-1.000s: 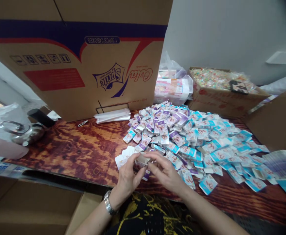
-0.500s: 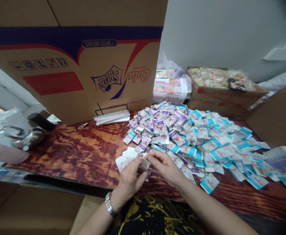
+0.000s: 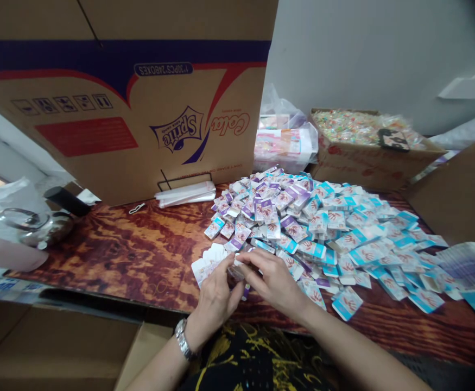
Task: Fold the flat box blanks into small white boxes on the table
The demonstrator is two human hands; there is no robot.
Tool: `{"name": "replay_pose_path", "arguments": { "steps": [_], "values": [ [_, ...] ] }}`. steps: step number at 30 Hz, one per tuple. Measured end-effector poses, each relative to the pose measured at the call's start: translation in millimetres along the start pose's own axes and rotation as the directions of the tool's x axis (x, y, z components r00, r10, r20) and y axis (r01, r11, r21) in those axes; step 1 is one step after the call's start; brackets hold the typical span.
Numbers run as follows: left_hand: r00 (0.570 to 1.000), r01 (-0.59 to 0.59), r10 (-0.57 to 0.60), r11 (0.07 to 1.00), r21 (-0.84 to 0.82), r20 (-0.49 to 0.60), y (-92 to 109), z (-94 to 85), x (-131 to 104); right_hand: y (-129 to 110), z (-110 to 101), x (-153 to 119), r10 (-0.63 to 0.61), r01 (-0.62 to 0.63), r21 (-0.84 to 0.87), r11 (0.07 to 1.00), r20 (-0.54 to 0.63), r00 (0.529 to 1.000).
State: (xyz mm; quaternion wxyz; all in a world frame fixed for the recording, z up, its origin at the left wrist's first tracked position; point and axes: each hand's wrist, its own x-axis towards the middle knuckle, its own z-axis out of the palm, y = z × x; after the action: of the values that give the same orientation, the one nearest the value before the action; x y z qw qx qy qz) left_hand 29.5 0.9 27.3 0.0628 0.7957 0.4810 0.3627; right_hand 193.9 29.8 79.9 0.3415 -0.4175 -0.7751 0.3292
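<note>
Left hand (image 3: 216, 293): we see it curled around a small box (image 3: 236, 274), thumb on one side and fingers on the other, with a metal watch (image 3: 183, 338) at the wrist.
Right hand (image 3: 276, 281): its bent fingertips touch the upper end of that box; whether they pinch it or only press, we cannot tell.
Small box: we find it between both hands, above the middle of the near edge of the bench (image 3: 127, 250), largely covered by fingers.
White cards (image 3: 207, 263): these lie on the bench just beyond the left fingers.
Pile (image 3: 306, 217): we see many small purple-and-white and blue-and-white boxes heaped from the middle toward the right end.
Big carton (image 3: 111, 136): it stands at the far edge, left of the pile, its print upside down.
Plastic sleeves (image 3: 186, 194): they lie at the carton's foot.
Candy carton (image 3: 367, 165): open and full, near the far right corner.
Pink bottle (image 3: 11, 253): we see it tilted at the left end.
</note>
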Motion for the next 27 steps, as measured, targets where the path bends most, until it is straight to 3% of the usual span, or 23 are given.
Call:
{"name": "replay_pose_path", "arguments": {
  "steps": [4, 10, 16, 27],
  "values": [
    [1.000, 0.020, -0.021, 0.999, 0.038, 0.021, -2.1, 4.1, 0.4, -0.3, 6.3, -1.8, 0.026, -0.030, -0.040, 0.999, -0.086, 0.996],
    [0.999, 0.018, -0.022, 0.994, 0.112, 0.030, -1.4, 7.1, 1.7, -2.5, 21.2, -11.2, -0.112, 0.095, -0.123, 0.988, -0.138, 0.984],
    [0.998, 0.018, -0.027, 0.986, 0.168, 0.052, 3.5, 6.7, -0.5, 3.7, 17.1, -9.1, 0.054, -0.051, 0.028, 0.998, -0.112, 0.992],
    [0.999, -0.032, 0.032, 0.989, 0.142, 0.004, 1.1, 10.0, -1.4, 0.8, 11.6, -6.5, 0.042, -0.043, -0.020, 0.999, -0.069, 0.997]
  ]
}}
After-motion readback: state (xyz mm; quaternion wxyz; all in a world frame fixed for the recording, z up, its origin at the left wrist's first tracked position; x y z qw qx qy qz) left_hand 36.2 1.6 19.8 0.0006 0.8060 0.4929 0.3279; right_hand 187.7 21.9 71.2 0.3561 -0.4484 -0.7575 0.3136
